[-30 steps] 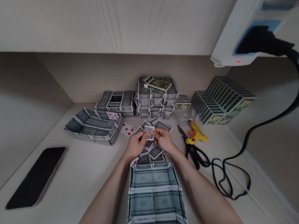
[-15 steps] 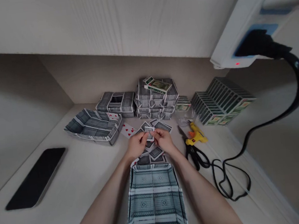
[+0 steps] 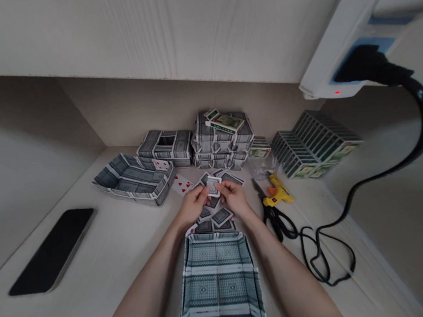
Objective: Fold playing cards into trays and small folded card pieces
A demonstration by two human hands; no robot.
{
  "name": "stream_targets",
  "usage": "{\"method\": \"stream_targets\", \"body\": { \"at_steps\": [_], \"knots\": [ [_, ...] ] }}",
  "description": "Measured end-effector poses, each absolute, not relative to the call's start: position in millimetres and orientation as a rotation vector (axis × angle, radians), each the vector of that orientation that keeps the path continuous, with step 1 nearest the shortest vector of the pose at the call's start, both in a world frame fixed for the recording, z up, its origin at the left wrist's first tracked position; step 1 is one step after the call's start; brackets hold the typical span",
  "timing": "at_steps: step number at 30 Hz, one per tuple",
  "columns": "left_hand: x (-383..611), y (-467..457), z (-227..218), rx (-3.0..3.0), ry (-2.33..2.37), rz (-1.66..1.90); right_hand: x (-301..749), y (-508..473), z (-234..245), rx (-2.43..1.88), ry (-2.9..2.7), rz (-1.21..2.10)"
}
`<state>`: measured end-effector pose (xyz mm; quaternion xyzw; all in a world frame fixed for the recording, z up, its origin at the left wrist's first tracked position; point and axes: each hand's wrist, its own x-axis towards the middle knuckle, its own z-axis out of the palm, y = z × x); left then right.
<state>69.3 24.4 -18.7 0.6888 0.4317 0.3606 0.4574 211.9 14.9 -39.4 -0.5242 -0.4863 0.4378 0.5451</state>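
Between my two hands is a playing card (image 3: pixel 213 185), its patterned grey back toward me. My left hand (image 3: pixel 193 203) pinches its left edge, and my right hand (image 3: pixel 232 194) pinches the right edge. Beneath and around them lie several loose playing cards (image 3: pixel 222 217), mostly face down. Closer to me stands a long open box made of playing cards (image 3: pixel 218 274), between my forearms. A face-up card with red hearts (image 3: pixel 182 184) lies just left of my hands.
An open card tray (image 3: pixel 134 179) and card-built boxes (image 3: pixel 222 137) stand at the back. On the right are stacked card packs (image 3: pixel 319 142), a yellow glue gun (image 3: pixel 278 191), black scissors (image 3: pixel 280 222) and a looping power cord (image 3: pixel 351 189). A phone (image 3: pixel 51 252) lies left.
The card between my hands has tilted and shows more of its back. Both hands stay in nearly the same place.
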Motion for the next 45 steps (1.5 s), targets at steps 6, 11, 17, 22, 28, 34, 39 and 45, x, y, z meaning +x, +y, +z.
{"method": "stream_targets", "body": {
  "at_steps": [6,11,17,22,28,34,39,45],
  "knots": [
    [68,25,-22,1.838,1.199,0.857,210,14,-37,-1.277,-1.113,1.026],
    [69,24,-23,1.813,1.179,0.852,209,14,-36,-1.261,-1.119,1.018],
    [69,24,-23,1.833,1.211,0.843,209,13,-37,-1.263,-1.171,1.008],
    [68,23,-18,1.768,1.141,0.864,210,14,-38,-1.259,-1.191,1.045],
    [67,24,-20,1.682,1.062,0.852,212,11,-29,-1.211,-1.194,1.143],
    [67,25,-22,1.684,0.989,0.739,211,8,-25,-1.118,-1.105,1.147],
    [69,23,-20,1.653,1.001,0.748,212,11,-27,-1.130,-1.073,1.122],
    [70,27,-24,1.693,1.193,1.032,213,11,-25,-1.153,-1.052,1.230]
  ]
}}
